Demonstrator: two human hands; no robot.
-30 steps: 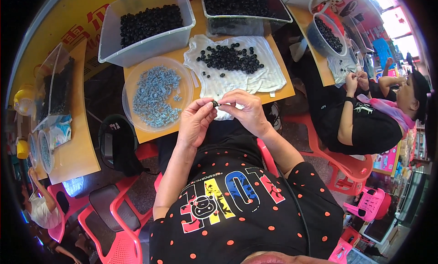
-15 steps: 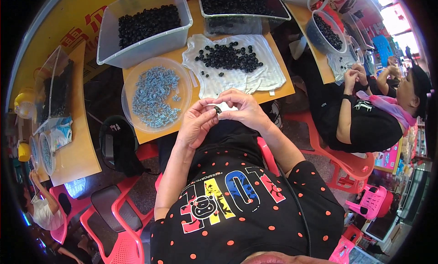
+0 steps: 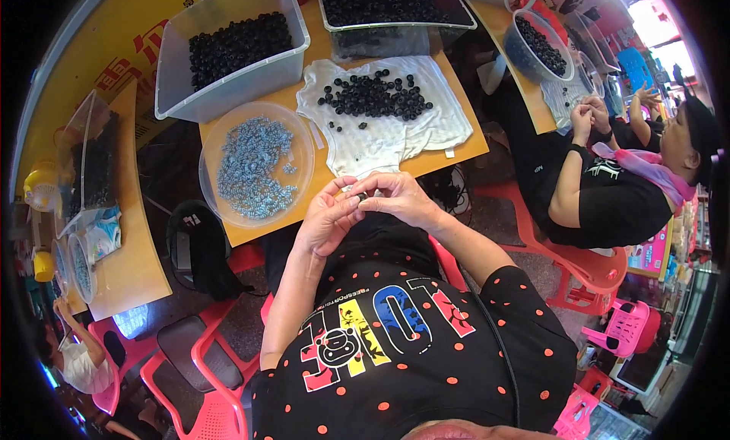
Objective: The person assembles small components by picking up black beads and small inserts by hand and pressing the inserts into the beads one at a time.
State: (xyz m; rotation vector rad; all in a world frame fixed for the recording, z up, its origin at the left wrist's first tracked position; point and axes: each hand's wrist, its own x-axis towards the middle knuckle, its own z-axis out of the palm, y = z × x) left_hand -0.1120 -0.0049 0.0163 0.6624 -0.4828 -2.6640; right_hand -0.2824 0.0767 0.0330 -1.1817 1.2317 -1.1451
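Observation:
My left hand [image 3: 328,218] and my right hand [image 3: 397,202] meet at the table's near edge. Their fingertips close around a small black round part [image 3: 362,197], mostly hidden by the fingers. Just beyond them a white cloth [image 3: 365,149] lies on the table, and a loose pile of black round parts [image 3: 380,96] rests on its far half. To the left of the cloth, a shallow round clear tray [image 3: 306,155] holds many small blue-grey coiled-looking pieces [image 3: 255,166].
Two clear plastic bins, one at far left [image 3: 182,106] and one behind the cloth [image 3: 456,23], contain more black parts. At right, a co-worker [image 3: 608,182] sits at another table [image 3: 540,109]. A pink chair [image 3: 205,409] stands at lower left, and another table [image 3: 137,265] is beyond it.
Both hands sit slightly lower in the picture, and the right fingers now cover more of the black part. The whole view has shifted a little.

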